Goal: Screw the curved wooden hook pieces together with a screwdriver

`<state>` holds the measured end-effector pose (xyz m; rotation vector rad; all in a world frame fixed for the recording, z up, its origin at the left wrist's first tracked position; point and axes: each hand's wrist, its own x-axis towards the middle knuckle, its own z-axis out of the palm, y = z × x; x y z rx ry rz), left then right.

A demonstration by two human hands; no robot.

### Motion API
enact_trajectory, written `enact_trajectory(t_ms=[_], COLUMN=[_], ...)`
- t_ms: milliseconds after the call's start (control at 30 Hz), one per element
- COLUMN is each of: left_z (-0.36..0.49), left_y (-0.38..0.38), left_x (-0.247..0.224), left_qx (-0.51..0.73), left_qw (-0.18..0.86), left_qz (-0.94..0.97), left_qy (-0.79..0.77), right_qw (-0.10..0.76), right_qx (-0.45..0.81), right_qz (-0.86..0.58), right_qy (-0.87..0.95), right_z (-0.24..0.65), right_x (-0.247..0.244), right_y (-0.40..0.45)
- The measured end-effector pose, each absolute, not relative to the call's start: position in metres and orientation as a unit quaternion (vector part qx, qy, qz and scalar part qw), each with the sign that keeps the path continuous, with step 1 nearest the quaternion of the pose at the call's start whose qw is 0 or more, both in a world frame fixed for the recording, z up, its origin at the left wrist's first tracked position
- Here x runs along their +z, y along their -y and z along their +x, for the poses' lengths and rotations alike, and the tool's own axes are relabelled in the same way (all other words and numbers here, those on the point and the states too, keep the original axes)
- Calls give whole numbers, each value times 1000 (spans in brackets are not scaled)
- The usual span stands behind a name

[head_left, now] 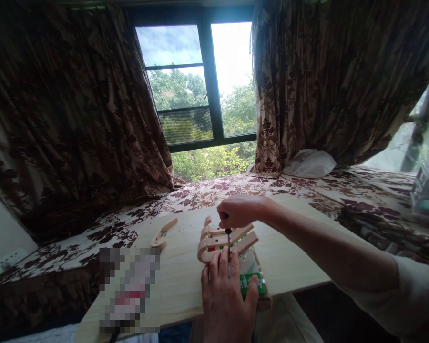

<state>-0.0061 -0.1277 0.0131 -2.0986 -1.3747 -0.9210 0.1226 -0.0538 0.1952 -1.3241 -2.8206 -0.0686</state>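
My right hand (241, 212) is closed in a fist around the top of a screwdriver (229, 242) that stands upright, its thin shaft pointing down. My left hand (227, 295) lies with its fingers stretched out over the near side of a curved wooden piece (209, 256), close to the shaft. The screwdriver's tip is hidden behind the left fingers. Several bent wooden pieces sit side by side there, with small dark holes or screws in them. Beneath them is a printed box (253, 283) with a green label.
A loose curved wooden piece (161, 236) lies on the pale wooden board (184, 276), left of the others. A pixelated object (130, 293) is at the board's left edge. Behind are a flower-patterned cover (214, 189), a white bag (309, 163), and a window between curtains.
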Motion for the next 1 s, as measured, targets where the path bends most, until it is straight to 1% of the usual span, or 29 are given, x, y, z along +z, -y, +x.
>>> enact_trajectory(t_ms=[233, 500, 767, 1000], left_z=[-4, -7, -8, -6], left_y=[129, 130, 128, 129], left_x=[11, 14, 12, 15], left_qx=[-348, -322, -324, -320], left_qw=[223, 225, 243, 211], left_qz=[-756, -769, -766, -772], left_qy=[507, 504, 500, 508], right_qw=[-11, 1, -1, -4], right_qx=[-1, -18, -38, -36], right_qz=[-401, -416, -398, -403], right_qy=[916, 909, 917, 914], right_z=[128, 124, 123, 121], right_x=[205, 195, 205, 198], right_y=[62, 56, 72, 61])
